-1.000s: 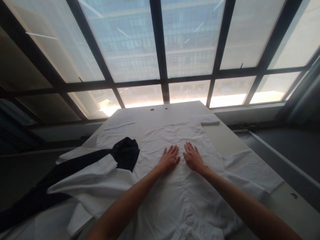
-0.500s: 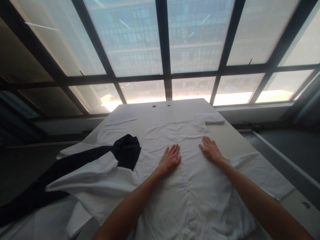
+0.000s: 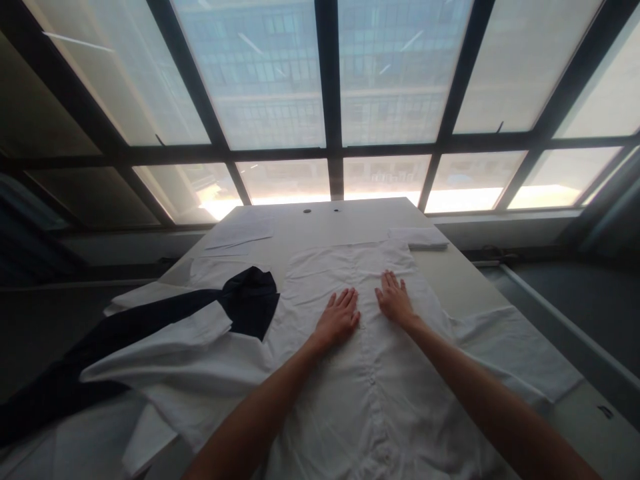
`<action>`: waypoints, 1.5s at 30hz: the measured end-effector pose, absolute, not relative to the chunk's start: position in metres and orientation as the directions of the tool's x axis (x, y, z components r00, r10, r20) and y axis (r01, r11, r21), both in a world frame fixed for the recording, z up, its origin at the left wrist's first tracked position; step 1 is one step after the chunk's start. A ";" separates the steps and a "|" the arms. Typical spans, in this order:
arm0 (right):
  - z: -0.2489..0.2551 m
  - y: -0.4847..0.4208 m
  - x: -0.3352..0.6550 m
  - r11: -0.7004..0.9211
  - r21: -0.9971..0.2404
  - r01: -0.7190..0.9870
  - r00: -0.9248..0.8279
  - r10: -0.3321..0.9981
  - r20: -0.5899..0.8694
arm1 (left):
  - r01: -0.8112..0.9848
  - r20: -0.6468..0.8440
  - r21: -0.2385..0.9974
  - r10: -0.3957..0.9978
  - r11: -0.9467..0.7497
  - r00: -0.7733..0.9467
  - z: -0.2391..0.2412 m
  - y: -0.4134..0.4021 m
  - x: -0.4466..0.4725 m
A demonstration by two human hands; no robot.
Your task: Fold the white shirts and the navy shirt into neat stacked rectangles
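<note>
A white button-front shirt lies spread on the white table, its buttoned front running down the middle and one sleeve stretched to the right. My left hand rests flat on the cloth just left of the button line, fingers stretched out. Right of that line, my right hand also lies on the shirt with its fingers extended. Neither hand holds anything. Soft wrinkles cross the fabric around both hands.
Dark navy cloth lies on the left among white cloth. Paper sheets rest at the table's far left, and a white stack at the far right. Windows stand beyond the table.
My right hand has slid left across the shirt, nearer to the button line and to my left hand. The left hand has stayed in about the same place.
</note>
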State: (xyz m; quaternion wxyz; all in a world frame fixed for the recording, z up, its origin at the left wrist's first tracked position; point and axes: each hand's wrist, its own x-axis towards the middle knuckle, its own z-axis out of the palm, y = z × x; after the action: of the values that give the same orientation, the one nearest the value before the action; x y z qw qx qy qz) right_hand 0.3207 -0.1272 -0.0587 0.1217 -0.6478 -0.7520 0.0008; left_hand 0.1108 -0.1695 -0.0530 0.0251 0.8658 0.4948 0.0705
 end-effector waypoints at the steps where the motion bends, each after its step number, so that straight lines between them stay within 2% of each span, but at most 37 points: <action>1: -0.058 -0.128 0.301 0.256 -0.177 0.950 -0.226 0.959 0.171 | 0.852 0.106 0.107 0.858 -0.513 0.503 -0.054 -0.169 0.111; 3: -0.057 -0.127 0.271 0.389 -0.209 0.897 -0.367 0.920 0.137 | 0.847 0.114 0.100 0.852 -0.521 0.511 -0.055 -0.169 0.110; 6: -0.058 -0.117 0.260 0.406 -0.222 0.887 -0.393 0.914 0.102 | 0.850 0.110 0.103 0.855 -0.516 0.506 -0.056 -0.170 0.110; 10: -0.063 -0.089 0.304 0.294 -0.168 0.941 -0.284 0.955 0.084 | 0.858 0.094 0.111 0.864 -0.502 0.494 -0.055 -0.171 0.109; 16: -0.071 -0.052 0.388 0.034 -0.106 0.994 -0.030 0.999 0.039 | 0.853 0.081 0.139 0.864 -0.503 0.496 -0.055 -0.170 0.108; 20: -0.066 -0.046 0.396 -0.036 -0.083 0.996 0.038 0.999 0.026 | 0.856 0.085 0.144 0.868 -0.497 0.490 -0.055 -0.170 0.108; 22: -0.063 -0.052 0.381 -0.071 -0.077 0.995 0.076 0.995 0.066 | 0.856 0.089 0.143 0.867 -0.497 0.489 -0.055 -0.170 0.109; 25: -0.063 -0.071 0.343 0.027 -0.101 0.994 -0.011 0.988 0.153 | 0.856 0.098 0.137 0.866 -0.499 0.490 -0.055 -0.170 0.110; 28: -0.067 -0.092 0.310 0.269 -0.155 0.951 -0.248 0.958 0.143 | 0.854 0.113 0.126 0.863 -0.504 0.493 -0.056 -0.171 0.110; 30: -0.069 -0.099 0.301 0.343 -0.175 0.923 -0.325 0.937 0.125 | 0.852 0.122 0.121 0.860 -0.509 0.496 -0.057 -0.171 0.109; 36: -0.068 -0.089 0.319 0.211 -0.152 0.966 -0.197 0.975 0.103 | 0.862 0.097 0.103 0.868 -0.496 0.487 -0.058 -0.167 0.113; 45: -0.070 -0.089 0.320 0.207 -0.130 0.970 -0.189 0.972 0.140 | 0.851 0.114 0.125 0.859 -0.511 0.499 -0.059 -0.133 0.144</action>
State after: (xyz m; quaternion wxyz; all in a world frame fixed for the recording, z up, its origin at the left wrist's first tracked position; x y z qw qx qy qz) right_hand 0.3203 -0.0890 -0.0702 0.0956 -0.6296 -0.7710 0.0060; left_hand 0.1441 -0.1329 -0.0593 0.0260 0.8654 0.4940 0.0805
